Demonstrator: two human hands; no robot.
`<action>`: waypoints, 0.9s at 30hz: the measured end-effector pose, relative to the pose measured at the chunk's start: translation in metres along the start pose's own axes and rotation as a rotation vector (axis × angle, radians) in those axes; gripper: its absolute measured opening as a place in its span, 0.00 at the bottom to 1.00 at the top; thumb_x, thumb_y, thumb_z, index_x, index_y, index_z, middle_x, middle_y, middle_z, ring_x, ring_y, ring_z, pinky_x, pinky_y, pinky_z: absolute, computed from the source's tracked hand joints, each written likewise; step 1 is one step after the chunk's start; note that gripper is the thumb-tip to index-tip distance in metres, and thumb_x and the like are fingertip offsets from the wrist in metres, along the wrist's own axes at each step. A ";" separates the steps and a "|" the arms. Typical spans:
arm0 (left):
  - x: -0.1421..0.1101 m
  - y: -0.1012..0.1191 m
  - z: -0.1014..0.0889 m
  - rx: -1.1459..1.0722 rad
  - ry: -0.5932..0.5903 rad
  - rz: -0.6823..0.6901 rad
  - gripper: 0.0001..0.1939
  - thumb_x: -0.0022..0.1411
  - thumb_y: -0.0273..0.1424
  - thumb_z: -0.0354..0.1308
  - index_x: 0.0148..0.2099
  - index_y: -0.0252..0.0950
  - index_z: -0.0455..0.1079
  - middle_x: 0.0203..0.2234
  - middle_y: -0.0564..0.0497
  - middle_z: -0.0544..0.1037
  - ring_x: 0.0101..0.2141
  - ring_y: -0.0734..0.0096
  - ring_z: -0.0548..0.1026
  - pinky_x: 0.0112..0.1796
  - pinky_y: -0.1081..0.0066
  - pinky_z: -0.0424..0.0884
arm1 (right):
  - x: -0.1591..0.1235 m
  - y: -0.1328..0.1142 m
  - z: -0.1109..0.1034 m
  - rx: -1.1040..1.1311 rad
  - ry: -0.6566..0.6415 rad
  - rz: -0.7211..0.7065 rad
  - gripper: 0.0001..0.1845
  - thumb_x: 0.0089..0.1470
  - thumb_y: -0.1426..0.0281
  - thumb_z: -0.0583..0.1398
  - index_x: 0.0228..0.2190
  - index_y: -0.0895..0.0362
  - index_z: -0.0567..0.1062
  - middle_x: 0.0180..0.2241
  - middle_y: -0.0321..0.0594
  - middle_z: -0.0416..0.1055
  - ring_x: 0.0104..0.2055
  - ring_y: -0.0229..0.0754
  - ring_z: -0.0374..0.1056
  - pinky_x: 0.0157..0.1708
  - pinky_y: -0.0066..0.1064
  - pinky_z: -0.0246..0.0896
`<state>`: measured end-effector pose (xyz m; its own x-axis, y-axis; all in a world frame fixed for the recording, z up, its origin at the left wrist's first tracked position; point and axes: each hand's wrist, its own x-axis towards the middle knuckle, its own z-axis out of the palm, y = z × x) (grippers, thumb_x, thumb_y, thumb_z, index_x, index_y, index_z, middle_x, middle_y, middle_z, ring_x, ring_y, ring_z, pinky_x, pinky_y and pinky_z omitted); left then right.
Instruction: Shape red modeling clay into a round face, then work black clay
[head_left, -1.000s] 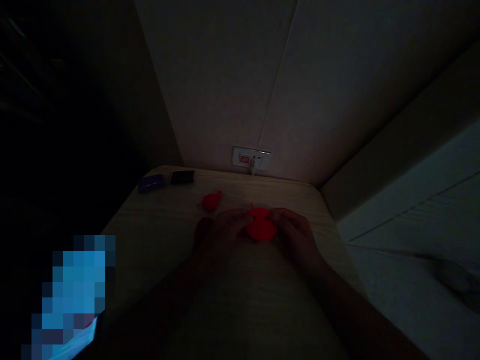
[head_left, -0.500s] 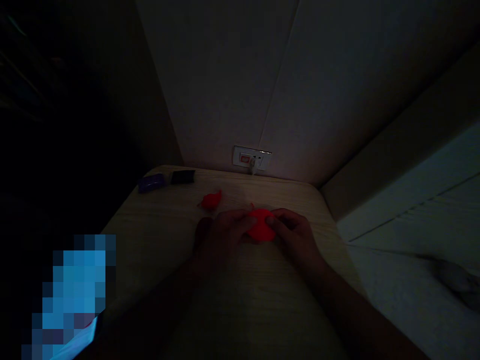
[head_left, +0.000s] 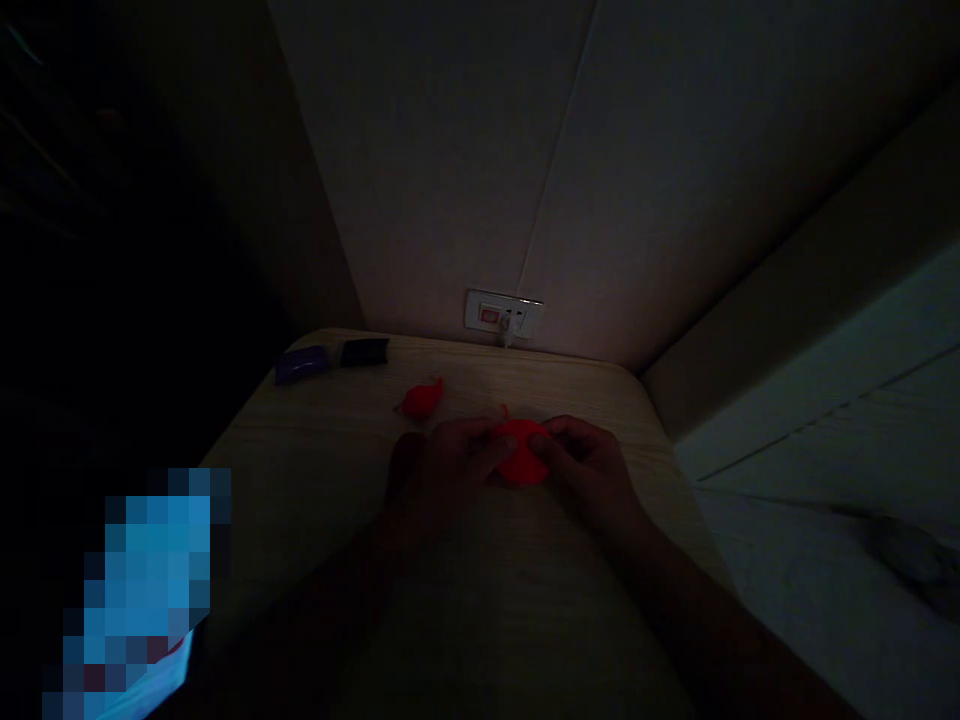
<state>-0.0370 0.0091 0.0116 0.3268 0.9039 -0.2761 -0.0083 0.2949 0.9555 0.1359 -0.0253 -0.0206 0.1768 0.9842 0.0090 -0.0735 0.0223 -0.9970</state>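
Between my two hands is a soft-looking, flat red disc (head_left: 523, 462), bright against the dim wooden tabletop; it could be modelling clay, but its material is hard to make out. My left hand (head_left: 457, 465) grips its left edge, thumb on top. On the right edge, the thumb of my right hand (head_left: 589, 462) presses from above, with the fingers curled behind. A thin red strand (head_left: 505, 411) sticks up behind the disc. Beyond my left hand lies a small red lump (head_left: 422, 401) with pointed ends. A dark reddish round thing (head_left: 406, 452) is partly hidden beside my left hand.
A purple packet (head_left: 301, 365) and a black packet (head_left: 364, 352) lie at the table's back left. Behind the table, a wall socket (head_left: 503, 314) holds a plug. A pixelated bright blue patch (head_left: 154, 570) covers the lower left. A pale ledge runs along the right.
Both hands keep their hold on the red disc and have barely moved. The view has shifted very slightly and looks a little darker.
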 end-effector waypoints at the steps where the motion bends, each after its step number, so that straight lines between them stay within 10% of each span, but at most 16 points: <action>1: 0.000 0.000 0.000 0.001 -0.004 0.007 0.06 0.59 0.30 0.66 0.39 0.38 0.83 0.27 0.51 0.84 0.28 0.67 0.81 0.31 0.72 0.78 | 0.000 0.000 0.000 -0.004 -0.002 0.000 0.13 0.49 0.59 0.73 0.28 0.56 0.82 0.24 0.37 0.78 0.25 0.38 0.69 0.26 0.28 0.63; 27: 0.006 -0.004 -0.004 -0.033 0.055 0.017 0.07 0.56 0.25 0.68 0.40 0.36 0.81 0.30 0.49 0.85 0.27 0.68 0.81 0.32 0.72 0.78 | 0.002 -0.001 0.004 0.045 -0.056 0.076 0.14 0.44 0.65 0.74 0.31 0.56 0.80 0.21 0.33 0.73 0.19 0.33 0.63 0.19 0.25 0.56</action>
<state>-0.0393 0.0146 0.0060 0.2738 0.9242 -0.2662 -0.0450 0.2888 0.9563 0.1329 -0.0225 -0.0193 0.1137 0.9916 -0.0615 -0.1285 -0.0467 -0.9906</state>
